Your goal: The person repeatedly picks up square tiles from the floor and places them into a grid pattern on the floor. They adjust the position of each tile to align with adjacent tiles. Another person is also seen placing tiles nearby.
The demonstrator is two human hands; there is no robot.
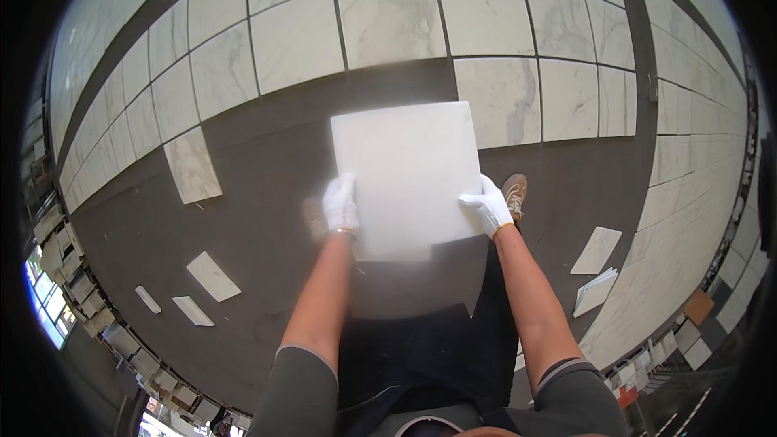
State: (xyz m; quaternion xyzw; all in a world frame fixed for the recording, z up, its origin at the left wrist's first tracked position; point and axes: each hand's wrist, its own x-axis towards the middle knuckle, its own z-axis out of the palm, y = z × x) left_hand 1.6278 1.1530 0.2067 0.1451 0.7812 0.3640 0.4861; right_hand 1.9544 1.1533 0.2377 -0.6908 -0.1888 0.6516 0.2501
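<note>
A square, glossy white tile (409, 170) is held out in front of my body, over the dark grey floor (275, 146). My left hand (340, 204), in a white knit glove, grips its left edge. On the opposite edge my right hand (489, 205), gloved the same way, has its thumb lying on the tile's face and its fingers hidden beneath. Past the tile, rows of grey-veined marble-look tiles (392, 20) are separated by dark joints. The nearest row is incomplete: one tile (498, 101) stands at the right of a stretch of bare dark floor.
A loose veined tile (193, 166) lies at the left. Narrower pieces (214, 277) are scattered nearer on that side, and others (596, 251) lie at the right. Stacked boxes or samples (121, 341) line the left rim. My brown shoe (515, 192) shows beside my right hand.
</note>
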